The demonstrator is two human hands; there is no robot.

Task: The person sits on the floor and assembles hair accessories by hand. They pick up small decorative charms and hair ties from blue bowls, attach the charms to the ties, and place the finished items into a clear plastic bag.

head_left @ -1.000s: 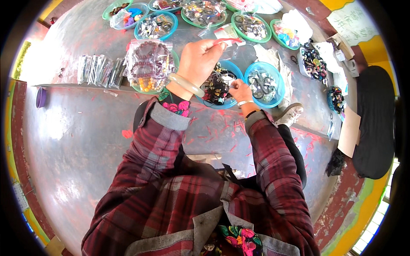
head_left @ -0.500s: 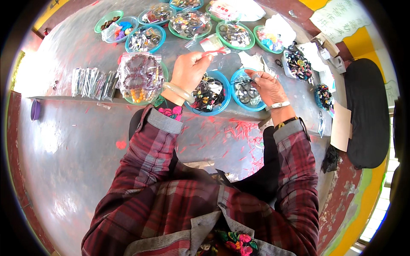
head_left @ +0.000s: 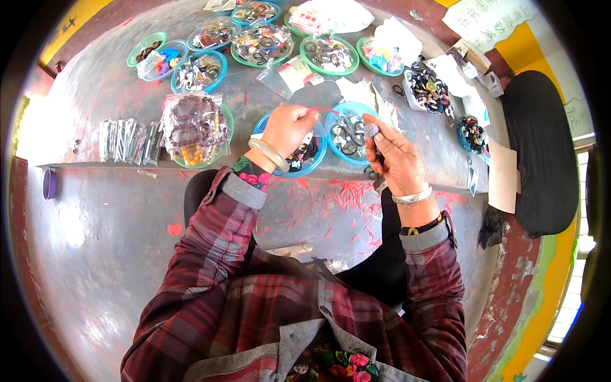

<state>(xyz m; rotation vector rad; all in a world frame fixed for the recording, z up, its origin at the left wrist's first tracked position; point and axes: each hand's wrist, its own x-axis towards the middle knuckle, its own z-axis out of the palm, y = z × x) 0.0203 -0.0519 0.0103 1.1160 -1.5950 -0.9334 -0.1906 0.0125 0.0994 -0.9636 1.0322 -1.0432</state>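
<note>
Over the front edge of the raised grey surface, my left hand (head_left: 287, 132) is closed in a pinch on a thin red strip (head_left: 326, 111), which points to the right. My right hand (head_left: 398, 156) grips a small round grey, glittery ornament (head_left: 371, 130) with thumb and fingers; a dark part shows below by the fingers, its form unclear. Beneath my left hand is a blue bowl (head_left: 316, 167) of dark bands and small colourful pieces, partly covered by the hand. Just left of my right hand stands another blue bowl (head_left: 331, 121) with dark and silvery pieces in clear wrapping.
A green bowl with bagged bead bracelets (head_left: 194, 130) and a row of wrapped slim packets (head_left: 130, 141) lie to the left. Several bowls of trinkets, such as a green-rimmed one (head_left: 356, 60), stand behind. Red scraps (head_left: 350, 197) litter the lower floor; a cardboard piece (head_left: 503, 178) stands right.
My right hand has lifted off the right blue bowl, turned, and come nearer with the grey ornament. My left hand has lowered slightly, still pinching the red strip. The whole view has shifted a little.
</note>
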